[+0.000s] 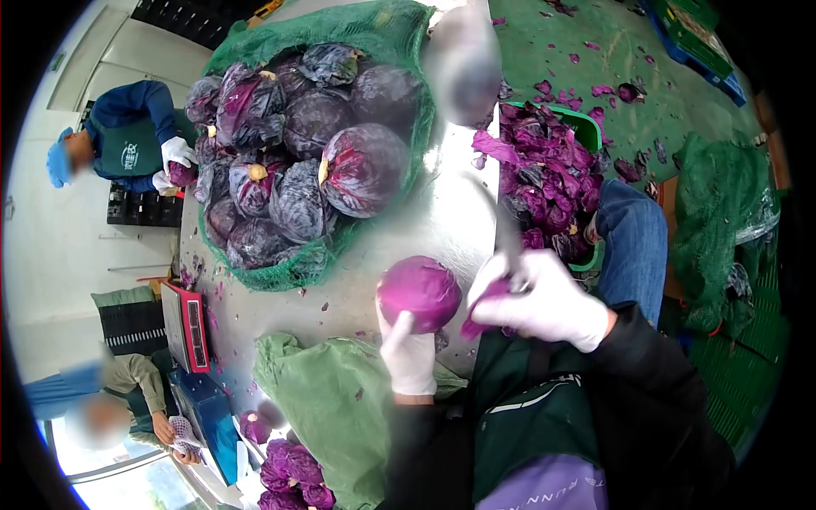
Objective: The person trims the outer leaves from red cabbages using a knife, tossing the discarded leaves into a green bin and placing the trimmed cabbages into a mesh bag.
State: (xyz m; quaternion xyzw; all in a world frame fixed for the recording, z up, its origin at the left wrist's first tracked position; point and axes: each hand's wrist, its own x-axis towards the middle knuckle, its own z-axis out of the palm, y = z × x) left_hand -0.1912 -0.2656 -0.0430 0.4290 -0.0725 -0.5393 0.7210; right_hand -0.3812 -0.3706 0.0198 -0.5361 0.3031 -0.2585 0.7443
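My left hand [409, 361], in a white glove, is closed around the lower side of a peeled purple cabbage [421, 293], held above the table. To its right, my gloved right hand [552, 302] grips a knife [505, 223], whose curved blade is smeared by motion and points away from me. A loose purple leaf [483, 313] hangs at the fingers of that hand, beside the cabbage. Beyond my hands, a green net bag [293, 274] lies open on the table, filled with several unpeeled purple cabbages [364, 170].
A green crate [585, 127] full of stripped leaves [548, 178] stands right of the metal table [374, 255]. Green sacking [327, 399] lies at front left, near several peeled cabbages [293, 476]. Two co-workers are at left, one holding a cabbage [181, 173]. A red scale [194, 327] stands nearby.
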